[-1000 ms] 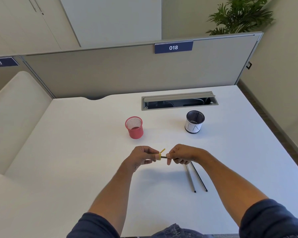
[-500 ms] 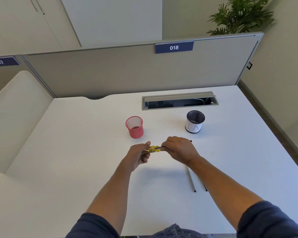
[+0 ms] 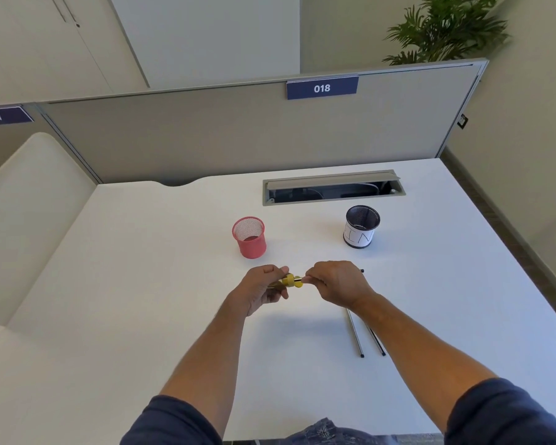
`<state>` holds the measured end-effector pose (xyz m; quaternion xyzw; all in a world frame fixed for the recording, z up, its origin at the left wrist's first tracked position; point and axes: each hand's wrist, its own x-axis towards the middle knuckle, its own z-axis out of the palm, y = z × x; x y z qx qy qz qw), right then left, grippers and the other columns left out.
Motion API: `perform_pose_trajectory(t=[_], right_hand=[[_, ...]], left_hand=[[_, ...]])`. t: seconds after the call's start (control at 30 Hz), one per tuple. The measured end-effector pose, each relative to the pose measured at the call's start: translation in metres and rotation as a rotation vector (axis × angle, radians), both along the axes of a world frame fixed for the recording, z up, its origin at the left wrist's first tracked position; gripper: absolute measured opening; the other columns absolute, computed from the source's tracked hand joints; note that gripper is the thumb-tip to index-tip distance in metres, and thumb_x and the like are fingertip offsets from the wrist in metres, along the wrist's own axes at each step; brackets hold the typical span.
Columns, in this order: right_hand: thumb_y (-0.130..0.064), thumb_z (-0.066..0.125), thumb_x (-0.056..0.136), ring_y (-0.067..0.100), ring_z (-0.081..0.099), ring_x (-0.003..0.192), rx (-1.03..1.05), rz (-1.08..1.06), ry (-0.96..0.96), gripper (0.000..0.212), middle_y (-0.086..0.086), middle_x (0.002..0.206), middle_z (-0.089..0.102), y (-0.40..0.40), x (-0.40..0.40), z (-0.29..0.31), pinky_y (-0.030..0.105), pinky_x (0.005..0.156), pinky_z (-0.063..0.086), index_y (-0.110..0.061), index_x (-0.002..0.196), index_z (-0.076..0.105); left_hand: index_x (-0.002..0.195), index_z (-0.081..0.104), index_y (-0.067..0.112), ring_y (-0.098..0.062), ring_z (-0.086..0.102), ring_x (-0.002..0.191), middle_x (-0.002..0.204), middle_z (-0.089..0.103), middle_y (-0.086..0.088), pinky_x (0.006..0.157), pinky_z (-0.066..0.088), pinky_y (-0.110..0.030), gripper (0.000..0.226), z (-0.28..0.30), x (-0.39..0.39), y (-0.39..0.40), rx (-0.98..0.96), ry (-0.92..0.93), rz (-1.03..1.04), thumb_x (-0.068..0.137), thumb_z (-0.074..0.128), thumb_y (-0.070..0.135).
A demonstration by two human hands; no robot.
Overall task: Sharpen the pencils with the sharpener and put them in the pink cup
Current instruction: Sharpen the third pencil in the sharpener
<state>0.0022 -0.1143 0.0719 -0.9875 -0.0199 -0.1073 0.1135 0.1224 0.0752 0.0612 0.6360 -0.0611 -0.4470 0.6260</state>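
- Yellow plastic is the thing to watch: the sharpener (image 3: 290,280) sits above the white desk (image 3: 148,284), pinched in the curled fingers of our left hand (image 3: 261,289).
- Our right hand (image 3: 336,282) grips the pencil (image 3: 361,271), fingers wrapped round its shaft; the dark back end pokes out past the knuckles, and the tip goes into the sharpener (we cannot see how deep).
- To sharpen well, we judge it best to hold the sharpener fixed, keep the pencil straight in line with the hole, and twist with light, even pressure so the lead does not snap.
- Two more pencils (image 3: 355,334) lie on the desk just beside our right forearm, near each other but apart, waiting their turn.
- The pink cup (image 3: 249,237) stands upright just beyond our left hand and looks empty, so it is a short reach once the point is done.
- A black mesh cup (image 3: 361,226) with a paper label stands to the right, well apart from the pink one.
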Motion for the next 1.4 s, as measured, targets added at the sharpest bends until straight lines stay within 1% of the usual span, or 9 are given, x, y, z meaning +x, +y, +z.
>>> perform_pose_trajectory(t=[0.2, 0.37, 0.53, 0.67, 0.73, 0.93, 1.1, 1.3, 1.4], right_hand=[[-0.042, 0.050, 0.102, 0.019, 0.065, 0.086, 0.095, -0.065, 0.221, 0.030, -0.007, 0.096, 0.075, -0.002, 0.003, 0.001, 0.029, 0.066, 0.047, -0.026, 0.099, 0.075], [-0.048, 0.054, 0.099, 0.011, 0.053, 0.061, 0.417, -0.170, 0.485, 0.037, -0.009, 0.062, 0.058, -0.005, 0.008, 0.000, 0.030, 0.063, 0.043, -0.026, 0.076, 0.074], [-0.048, 0.048, 0.102, 0.011, 0.048, 0.059, 0.588, -0.161, 0.581, 0.045, -0.004, 0.064, 0.054, -0.009, 0.008, 0.005, 0.027, 0.060, 0.039, -0.025, 0.073, 0.072], [-0.047, 0.057, 0.097, 0.010, 0.055, 0.071, 0.650, -0.119, 0.517, 0.022, -0.006, 0.077, 0.062, -0.012, 0.005, 0.006, 0.029, 0.068, 0.045, -0.027, 0.100, 0.066], [-0.043, 0.069, 0.090, 0.006, 0.055, 0.074, 0.555, -0.056, 0.445, 0.026, -0.009, 0.086, 0.062, -0.014, 0.005, 0.007, 0.026, 0.068, 0.046, -0.028, 0.108, 0.059], [-0.028, 0.069, 0.093, 0.016, 0.058, 0.074, 0.231, 0.053, 0.012, 0.012, -0.008, 0.094, 0.063, -0.010, 0.001, 0.003, 0.033, 0.060, 0.048, -0.022, 0.103, 0.070], [-0.023, 0.074, 0.091, 0.025, 0.057, 0.060, 0.015, 0.136, -0.315, 0.009, 0.002, 0.080, 0.065, -0.007, 0.002, 0.001, 0.031, 0.045, 0.043, -0.016, 0.094, 0.077], [-0.017, 0.075, 0.090, 0.027, 0.058, 0.060, 0.054, 0.108, -0.295, 0.009, 0.003, 0.072, 0.063, -0.007, 0.003, -0.001, 0.033, 0.046, 0.045, -0.010, 0.084, 0.074], [-0.024, 0.068, 0.095, 0.025, 0.063, 0.069, 0.110, 0.029, -0.101, 0.015, 0.000, 0.078, 0.068, -0.005, 0.002, -0.002, 0.034, 0.053, 0.049, -0.013, 0.088, 0.076]], left_hand=[[0.083, 0.067, 0.008, -0.029, 0.073, 0.082, 0.092, 0.076, -0.017, 0.073, 0.054, -0.031, 0.014, 0.000, 0.004, 0.006, 0.008, -0.063, -0.099, 0.088, 0.079, 0.014], [0.088, 0.075, 0.008, -0.023, 0.073, 0.092, 0.093, 0.076, -0.014, 0.085, 0.059, -0.032, 0.019, -0.001, 0.004, 0.008, 0.072, -0.142, -0.151, 0.075, 0.087, 0.001], [0.094, 0.076, 0.007, -0.022, 0.072, 0.090, 0.091, 0.075, -0.010, 0.083, 0.058, -0.030, 0.034, -0.001, 0.001, 0.004, 0.075, -0.132, -0.159, 0.064, 0.092, 0.006], [0.094, 0.077, 0.009, -0.019, 0.068, 0.085, 0.091, 0.075, -0.010, 0.087, 0.055, -0.035, 0.039, 0.001, 0.000, 0.002, 0.071, -0.118, -0.141, 0.062, 0.093, 0.025], [0.091, 0.075, 0.010, -0.023, 0.068, 0.086, 0.095, 0.077, -0.015, 0.085, 0.053, -0.036, 0.035, 0.001, -0.001, 0.002, 0.055, -0.092, -0.108, 0.068, 0.091, 0.031], [0.094, 0.066, 0.004, -0.024, 0.062, 0.065, 0.082, 0.071, -0.018, 0.060, 0.046, -0.028, 0.030, 0.002, -0.002, -0.001, 0.012, 0.028, 0.067, 0.088, 0.078, 0.032], [0.095, 0.064, 0.005, -0.017, 0.051, 0.053, 0.073, 0.066, -0.015, 0.060, 0.045, -0.029, 0.028, 0.003, -0.001, -0.002, 0.007, 0.074, 0.084, 0.092, 0.073, 0.031], [0.087, 0.070, 0.005, -0.019, 0.064, 0.064, 0.084, 0.074, -0.019, 0.061, 0.051, -0.026, 0.019, 0.003, -0.001, -0.002, -0.027, 0.011, 0.006, 0.089, 0.076, 0.022], [0.084, 0.072, 0.008, -0.023, 0.068, 0.070, 0.091, 0.076, -0.021, 0.065, 0.053, -0.026, 0.013, 0.002, 0.001, 0.001, 0.005, -0.048, -0.024, 0.086, 0.080, 0.018]])
